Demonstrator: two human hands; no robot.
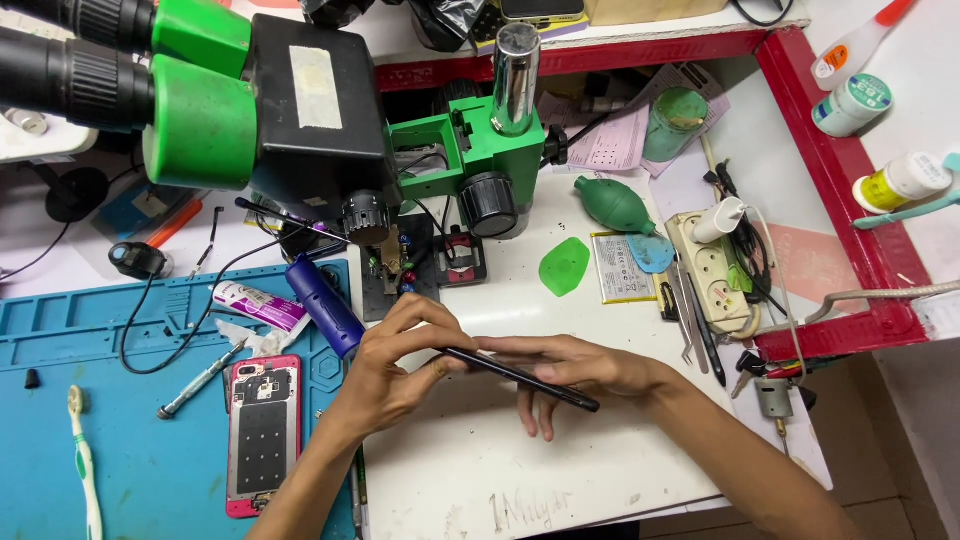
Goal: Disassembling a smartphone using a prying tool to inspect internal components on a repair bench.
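Overhead, head view, one bench, items as seen.

Phone (520, 378): thin, black, seen edge-on, held just above the white board (480, 470) at bench centre, tilted down toward the right. Both hands on it.

Left hand (385, 375): closed around the phone's left end, thumb on top, fingers curled under. Forearm runs in from the lower edge.

Right hand (570, 370): flat and long, fingers stretched leftward along the phone's far side, gripping it; two fingers hang below the phone's edge. Forearm runs in from the lower right.

Microscope (250, 100): black body, green collars, two eyepieces at upper left, green arm on a chrome post (517, 75).

Blue mat (130, 430): left of the board. On it: pink-framed opened phone (263, 432), lying flat, just left of the left forearm; toothbrush (85, 465) near the left edge; screwdriver (200, 380); white tube (258, 303); blue-handled tool (325, 305), its end close to the left hand.

Behind the hands: small clamp jig (425, 260) under the microscope.

Right of centre: green pick (565, 265), green blower bulb (613, 205), battery (622, 268), blue pick (652, 252) lying on the battery, tweezers (690, 320), power strip (712, 270) with a white plug.

Red-edged shelf (830, 190) at right, bottles (850, 105) on it.
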